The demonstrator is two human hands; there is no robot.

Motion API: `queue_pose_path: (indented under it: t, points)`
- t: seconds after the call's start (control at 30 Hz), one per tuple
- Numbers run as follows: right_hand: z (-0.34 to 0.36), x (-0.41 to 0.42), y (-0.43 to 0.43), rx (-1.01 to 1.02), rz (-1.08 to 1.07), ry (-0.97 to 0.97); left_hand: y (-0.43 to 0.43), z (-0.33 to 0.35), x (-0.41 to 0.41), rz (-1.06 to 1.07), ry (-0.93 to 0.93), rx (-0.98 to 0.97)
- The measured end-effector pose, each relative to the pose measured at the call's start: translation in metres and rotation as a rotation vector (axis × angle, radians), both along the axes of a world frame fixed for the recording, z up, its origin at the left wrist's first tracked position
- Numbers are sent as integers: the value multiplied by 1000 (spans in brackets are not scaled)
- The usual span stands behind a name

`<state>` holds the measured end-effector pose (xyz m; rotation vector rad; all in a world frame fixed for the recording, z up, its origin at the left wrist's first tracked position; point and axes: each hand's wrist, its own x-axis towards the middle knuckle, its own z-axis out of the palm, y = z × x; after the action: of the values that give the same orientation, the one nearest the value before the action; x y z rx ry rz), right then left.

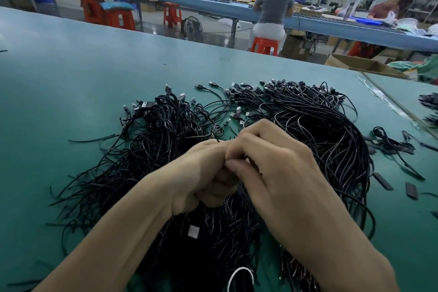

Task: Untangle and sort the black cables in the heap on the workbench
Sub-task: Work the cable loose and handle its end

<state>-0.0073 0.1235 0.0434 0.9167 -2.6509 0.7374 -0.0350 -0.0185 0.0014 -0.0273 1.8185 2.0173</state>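
Over the near middle of the heap (pixel 308 125) of black cables (pixel 166 130), which spreads across the green workbench (pixel 71 73), your two hands meet knuckle to knuckle. Your left hand (pixel 201 173) is clenched in a fist around a few cables that run down out of it into the heap. Your right hand (pixel 275 163) has its fingers curled and the thumb pinched against them. A dark strand shows in that pinch, and a short black tip (pixel 217 140) pokes up where the hands touch.

The risk, as I judge it, is pulling before the strand is free. The cables below your wrists lie crossed and matted, so a hard tug would likely drag neighbours up with it, tighten a loop into a knot, or rake the combed run on the right side of the heap into a tangle. The plugs (pixel 237 95) along the far edge of the heap could snag in other loops and strain their joints. A wide sweep could also knock the small loose bundle (pixel 391 144) and the short black sleeves (pixel 382 181), both right of the heap, into it.

What you hold is mostly hidden. Your own fingers cover the pinch, so I cannot tell how many cables sit in either hand or whether they are knotted together. Your forearms cover the near part of the heap. A small white tag (pixel 193 231) shows between them, unreadable, and a white loop (pixel 239 275) at the near edge of the heap is cut off by the frame.
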Motion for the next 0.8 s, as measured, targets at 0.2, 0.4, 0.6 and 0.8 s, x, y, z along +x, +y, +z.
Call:
queue_pose_path:
  t: [0.2,0.4,0.6,0.8]
  points:
    - [-6,-9,7,-53,24,-87,-5,2,-3,-243,-82,150]
    - [-8,-8,18,-74,-47,-118,-11,3,5,-478,229,-185]
    - [-7,-8,15,-52,-102,-184,-7,-1,6,-453,173,-216]
    - [-4,-8,12,6,-109,-96,-5,-2,5,-413,144,-229]
